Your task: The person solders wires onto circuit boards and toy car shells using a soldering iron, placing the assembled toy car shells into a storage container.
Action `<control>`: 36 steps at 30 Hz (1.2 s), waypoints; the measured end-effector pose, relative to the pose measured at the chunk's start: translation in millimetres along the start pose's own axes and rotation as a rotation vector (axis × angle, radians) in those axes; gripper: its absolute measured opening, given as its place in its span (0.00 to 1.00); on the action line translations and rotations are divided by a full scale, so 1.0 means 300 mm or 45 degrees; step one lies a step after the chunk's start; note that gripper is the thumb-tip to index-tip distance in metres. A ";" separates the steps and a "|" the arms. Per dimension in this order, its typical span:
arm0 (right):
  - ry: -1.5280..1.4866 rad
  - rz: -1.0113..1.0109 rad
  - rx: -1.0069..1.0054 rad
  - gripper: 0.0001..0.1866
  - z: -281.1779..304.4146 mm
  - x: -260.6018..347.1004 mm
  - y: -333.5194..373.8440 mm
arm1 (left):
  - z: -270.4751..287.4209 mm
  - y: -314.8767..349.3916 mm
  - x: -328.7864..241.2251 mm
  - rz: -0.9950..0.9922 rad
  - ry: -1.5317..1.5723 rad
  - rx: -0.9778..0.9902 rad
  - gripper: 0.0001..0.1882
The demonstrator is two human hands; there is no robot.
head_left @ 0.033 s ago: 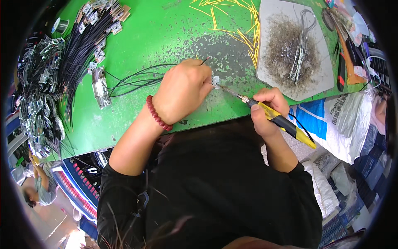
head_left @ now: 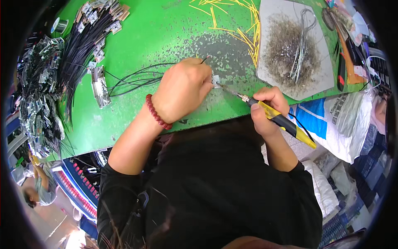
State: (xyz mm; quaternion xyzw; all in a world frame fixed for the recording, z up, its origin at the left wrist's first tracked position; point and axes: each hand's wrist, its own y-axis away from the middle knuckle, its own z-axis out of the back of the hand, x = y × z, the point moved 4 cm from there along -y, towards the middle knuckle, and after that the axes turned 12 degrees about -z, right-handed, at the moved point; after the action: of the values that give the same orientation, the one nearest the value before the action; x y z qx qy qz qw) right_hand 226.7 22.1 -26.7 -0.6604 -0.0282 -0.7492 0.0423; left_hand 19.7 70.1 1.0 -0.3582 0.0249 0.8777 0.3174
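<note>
From the head camera, your left hand (head_left: 184,85) sits palm down over the green table (head_left: 141,33), its fingers bent and drawn together. The fingertips are tucked out of sight, so whether they pinch the black wires (head_left: 141,84) running under the hand, or only press on them, you can't tell from here. A short dark wire end (head_left: 205,60) pokes out past the knuckles. The small metal piece (head_left: 215,79) lies flat on the table just beside your left thumb.

Your right hand (head_left: 265,124) pinches the yellow and black handle of the soldering iron (head_left: 286,124) between thumb and fingers, with the iron slanting down to the left. Its tip is right at the near edge of the metal piece; actual contact is too fine to make out.

To do this well, pin the metal piece firmly so it can't skid, and draw your left thumb back a little, since it sits close to the heat. Steady your right wrist, bring the tip in at a low slant, and touch lightly and briefly. Mind that the wires don't tug: they trail leftward to a shiny metal strip (head_left: 100,88), and a snag there could shift everything.
</note>
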 end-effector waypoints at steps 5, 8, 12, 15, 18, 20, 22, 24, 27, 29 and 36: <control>0.012 -0.008 0.001 0.09 -0.002 0.007 -0.005 | 0.002 -0.014 0.013 -0.034 0.022 0.040 0.05; -0.004 -0.010 0.009 0.09 -0.007 0.014 -0.007 | 0.003 -0.017 0.017 -0.036 0.035 0.045 0.05; 0.017 -0.025 0.013 0.10 -0.005 0.013 -0.007 | 0.003 -0.021 0.023 -0.039 0.056 0.057 0.05; 0.006 -0.090 0.050 0.10 -0.002 0.001 -0.002 | 0.002 -0.020 0.029 -0.047 0.073 0.051 0.06; -0.050 0.066 -0.028 0.09 -0.002 0.003 -0.013 | 0.004 -0.019 0.027 -0.040 0.093 0.052 0.06; -0.059 0.073 -0.033 0.09 -0.001 0.002 -0.013 | -0.001 -0.021 0.030 -0.046 0.097 0.048 0.06; -0.071 0.080 -0.034 0.09 -0.002 0.006 -0.014 | -0.001 -0.022 0.029 -0.040 0.103 0.042 0.06; 0.043 0.063 -0.027 0.09 -0.006 0.010 -0.015 | 0.002 -0.018 0.028 -0.030 0.104 0.036 0.06; 0.104 0.029 0.086 0.11 -0.007 0.008 -0.006 | -0.002 -0.014 0.031 -0.037 0.084 0.028 0.06; 0.051 0.130 0.000 0.10 -0.002 -0.003 -0.003 | -0.002 -0.015 0.028 -0.042 0.070 0.022 0.06; -0.137 0.114 -0.084 0.10 0.013 -0.019 0.002 | -0.002 -0.017 0.030 -0.059 0.066 0.027 0.05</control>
State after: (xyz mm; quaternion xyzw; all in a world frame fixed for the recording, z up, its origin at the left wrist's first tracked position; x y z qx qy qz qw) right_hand 231.4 22.0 -31.8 -0.7013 0.0240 -0.7105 0.0525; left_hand 18.2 78.9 -4.3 -0.3780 0.0340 0.8602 0.3405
